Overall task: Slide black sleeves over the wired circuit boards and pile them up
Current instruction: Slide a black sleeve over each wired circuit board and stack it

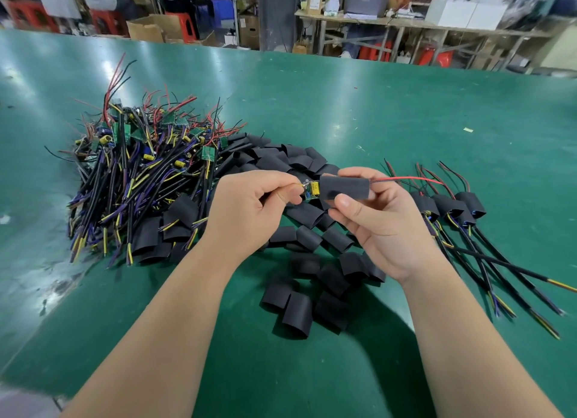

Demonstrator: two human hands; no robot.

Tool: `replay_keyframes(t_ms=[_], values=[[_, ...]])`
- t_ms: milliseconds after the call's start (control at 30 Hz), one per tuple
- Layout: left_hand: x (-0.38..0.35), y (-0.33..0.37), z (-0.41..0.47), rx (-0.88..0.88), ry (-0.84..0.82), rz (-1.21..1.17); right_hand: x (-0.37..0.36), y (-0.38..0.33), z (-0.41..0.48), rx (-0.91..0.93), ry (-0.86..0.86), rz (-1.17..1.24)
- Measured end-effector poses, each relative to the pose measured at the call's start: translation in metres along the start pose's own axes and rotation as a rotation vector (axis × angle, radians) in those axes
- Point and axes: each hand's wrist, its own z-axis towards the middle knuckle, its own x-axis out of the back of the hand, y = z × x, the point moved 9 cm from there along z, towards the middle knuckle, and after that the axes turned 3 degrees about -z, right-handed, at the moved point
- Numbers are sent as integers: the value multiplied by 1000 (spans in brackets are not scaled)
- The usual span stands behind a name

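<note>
Now, left hand (249, 211) pinching wired board (312, 189), right hand (381, 227) gripping matte sleeve (343, 188)

Above a green table (374, 111), the right hand (381, 227) holds a black sleeve (344, 188) part-way over a circuit board (311, 190), red wires (412, 179) trailing right. The left hand (249, 208) pinches the board's left end, probably by its leads. Unsleeved wired boards (140, 167) lie heaped far left, loose sleeves (299, 295) in the middle, finished ones (449, 208) right.
</note>
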Motion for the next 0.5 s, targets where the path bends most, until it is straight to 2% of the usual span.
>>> replay_keyframes(t_ms=[100,233,333,500], values=[[-3,-2,0,29,-36,-39,3,-4,0,12,3,-67],[-10,-3,-2,42,-116,-51,0,-2,-3,-24,-92,-218],[-11,-1,-2,5,-111,-20,-4,4,-5,-56,-112,-169],[-11,1,-3,-41,-114,78,-5,12,-2,-77,-30,-131]])
